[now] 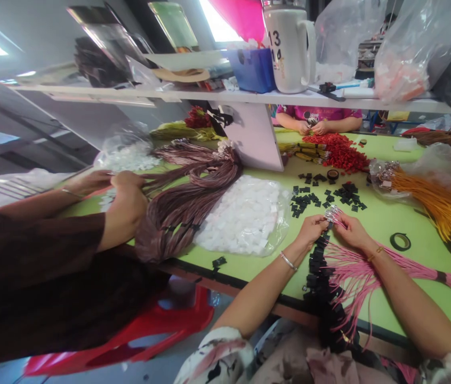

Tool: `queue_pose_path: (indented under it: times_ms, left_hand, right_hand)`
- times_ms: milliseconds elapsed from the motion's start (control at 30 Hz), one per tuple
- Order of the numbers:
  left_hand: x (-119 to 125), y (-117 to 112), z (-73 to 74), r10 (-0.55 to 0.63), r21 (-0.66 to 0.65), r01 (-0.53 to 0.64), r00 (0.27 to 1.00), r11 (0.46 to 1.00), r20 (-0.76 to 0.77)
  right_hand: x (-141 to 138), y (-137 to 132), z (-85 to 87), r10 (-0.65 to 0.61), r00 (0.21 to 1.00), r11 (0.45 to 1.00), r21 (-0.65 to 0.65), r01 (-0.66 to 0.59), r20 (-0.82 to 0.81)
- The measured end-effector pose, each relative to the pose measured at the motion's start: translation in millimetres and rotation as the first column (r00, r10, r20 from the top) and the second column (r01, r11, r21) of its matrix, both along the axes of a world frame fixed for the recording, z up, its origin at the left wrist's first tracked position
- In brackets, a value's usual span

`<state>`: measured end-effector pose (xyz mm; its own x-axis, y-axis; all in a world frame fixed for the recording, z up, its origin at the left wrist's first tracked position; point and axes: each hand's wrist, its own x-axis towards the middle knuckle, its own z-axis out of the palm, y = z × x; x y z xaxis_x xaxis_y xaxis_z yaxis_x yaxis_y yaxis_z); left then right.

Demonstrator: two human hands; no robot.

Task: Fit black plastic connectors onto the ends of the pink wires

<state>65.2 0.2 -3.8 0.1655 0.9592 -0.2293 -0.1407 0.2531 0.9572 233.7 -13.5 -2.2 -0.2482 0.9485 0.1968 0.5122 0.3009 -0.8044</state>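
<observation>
My left hand (313, 230) is closed in a pinch, with a small black plastic connector (330, 226) at its fingertips. Close beside it, my right hand (351, 232) is shut on a bundle of pink wires, whose silvery metal tips (332, 213) stick up between the two hands. From there the pink wires (411, 265) run under my right forearm to a black-taped band. More black connectors (316, 269) with pink wires on them lie in a row down to the table edge. Loose black connectors (305, 200) are scattered beyond my hands.
A bag of white connectors (245, 218) and brown wires (181, 213) lie to the left, by a co-worker's hands (127, 197). Black tape (400, 241) and orange wires (441, 208) are at right. Red pieces (341, 152) lie before another person. A shelf (209, 97) crosses above, bearing a mug (287, 50).
</observation>
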Motion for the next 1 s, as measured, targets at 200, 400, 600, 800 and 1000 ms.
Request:
queue_pose_path:
  times_ms: [200,400,600,800,1000]
  left_hand:
    - [-15,-6,2.4,-0.136,0.095,0.164,0.958,0.982,-0.253]
    - [-60,9,11.3,0.296,0.387,0.094,0.49,0.917,-0.82]
    - [-67,18,4.2,0.239,0.309,0.261,0.266,0.915,-0.934]
    - [-59,11,-0.2,0.231,0.378,0.257,0.46,0.89,-0.857]
    - [-40,12,2.1,0.036,0.232,0.075,0.896,0.97,-0.443]
  right_hand:
    - [3,2,-2.7,0.001,0.999,1.0,-0.024,-0.002,-0.037]
    - [2,5,-5.5,-0.103,0.978,0.989,-0.125,0.081,-0.181]
    - [1,3,-1.5,-0.077,0.982,0.986,-0.157,0.05,-0.171]
    - [-1,2,5.3,-0.076,0.963,0.978,-0.208,0.021,-0.26]
    - [-1,3,6.6,-0.065,0.936,0.979,-0.206,-0.008,-0.346]
